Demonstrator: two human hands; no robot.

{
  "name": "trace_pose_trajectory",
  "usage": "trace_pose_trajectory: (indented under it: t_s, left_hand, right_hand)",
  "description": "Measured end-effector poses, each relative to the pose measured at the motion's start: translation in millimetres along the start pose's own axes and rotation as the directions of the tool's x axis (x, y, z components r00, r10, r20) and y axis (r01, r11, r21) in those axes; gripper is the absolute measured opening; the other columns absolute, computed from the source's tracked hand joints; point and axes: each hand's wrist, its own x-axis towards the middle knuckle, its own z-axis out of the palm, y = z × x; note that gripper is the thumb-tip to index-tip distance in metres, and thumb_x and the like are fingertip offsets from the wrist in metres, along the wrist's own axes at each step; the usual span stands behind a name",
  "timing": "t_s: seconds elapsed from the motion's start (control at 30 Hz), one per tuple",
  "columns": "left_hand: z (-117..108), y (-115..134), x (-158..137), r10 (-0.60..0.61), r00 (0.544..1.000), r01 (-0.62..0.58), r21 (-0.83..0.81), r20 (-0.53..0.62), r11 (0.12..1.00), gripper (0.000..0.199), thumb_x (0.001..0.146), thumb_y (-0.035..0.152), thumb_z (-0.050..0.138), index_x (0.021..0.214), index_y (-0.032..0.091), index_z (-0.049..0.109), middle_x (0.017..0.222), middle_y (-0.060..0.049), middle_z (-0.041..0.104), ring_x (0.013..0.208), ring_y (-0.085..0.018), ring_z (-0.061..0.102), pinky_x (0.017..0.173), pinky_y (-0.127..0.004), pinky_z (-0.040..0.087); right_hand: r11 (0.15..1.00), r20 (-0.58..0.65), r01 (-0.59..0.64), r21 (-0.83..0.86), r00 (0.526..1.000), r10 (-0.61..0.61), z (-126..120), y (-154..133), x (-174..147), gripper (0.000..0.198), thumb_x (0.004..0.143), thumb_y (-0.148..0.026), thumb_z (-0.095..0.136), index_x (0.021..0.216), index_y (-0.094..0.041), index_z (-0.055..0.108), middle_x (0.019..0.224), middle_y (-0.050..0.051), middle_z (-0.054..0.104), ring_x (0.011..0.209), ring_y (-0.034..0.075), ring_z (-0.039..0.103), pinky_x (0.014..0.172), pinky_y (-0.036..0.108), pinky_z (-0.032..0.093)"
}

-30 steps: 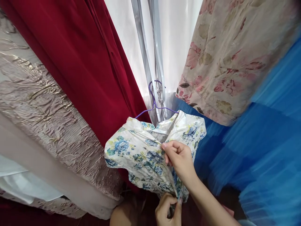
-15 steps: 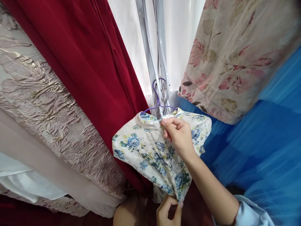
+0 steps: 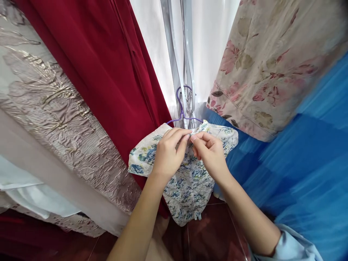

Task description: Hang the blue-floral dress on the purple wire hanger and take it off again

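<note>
A white blouse with blue flowers (image 3: 190, 181) hangs on a purple hanger (image 3: 181, 115) in the middle of the view. At the front of its neckline, my left hand (image 3: 171, 148) pinches the collar edge with thumb and fingers. My right hand (image 3: 209, 148) grips the same edge just beside it, so the fingertips of both hands nearly meet. Exactly what lies between the fingertips is too small to make out. Below my hands the blouse hangs down, its hem above the floor. The hanger's hook is up among pale ribbon-like strips (image 3: 187, 72).
To the left hang a dark red cloth (image 3: 92, 72) and a textured pinkish fabric with gold lines (image 3: 62, 119). A beige floral garment (image 3: 261, 72) and blue tulle-like fabric (image 3: 293, 174) hang at the right. White fabric (image 3: 212, 43) is behind. Dark red floor tiles (image 3: 209, 235) show below.
My left hand has left the lower part of the blouse and come up to the collar beside my right hand. The blouse's lower part now hangs down loose.
</note>
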Motion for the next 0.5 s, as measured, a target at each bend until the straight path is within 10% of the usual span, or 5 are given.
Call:
trace_pose_trajectory:
  t_s: [0.3,0.5]
  left_hand:
    - [-21.1,-7.7,17.2,-0.063,0.946,0.089,0.068,-0.318,0.994,0.010,0.094,0.020,0.062,0.099,0.016,0.069,0.090,-0.002,0.070,0.077,-0.012,0.066,0.070,-0.022,0.053]
    - [-79.6,-73.8,0.7,-0.227,0.815,0.269,0.002,-0.533,0.963,0.012,0.089,0.018,0.066,0.097,0.011,0.070,0.089,-0.003,0.069,0.080,-0.010,0.063,0.075,-0.021,0.051]
  right_hand:
    - [0.967,0.068,-0.036,-0.252,0.996,0.054,-2.5,48.1,-9.0,0.025,0.091,-0.036,0.062,0.074,-0.018,0.055,0.051,-0.008,0.043,0.045,0.008,0.036,0.047,0.022,0.024]
    - [0.919,0.078,-0.145,-0.367,0.979,0.186,-33.7,67.9,-56.5,0.028,0.091,-0.034,0.060,0.070,-0.020,0.050,0.052,-0.008,0.042,0.049,0.010,0.038,0.051,0.023,0.029]
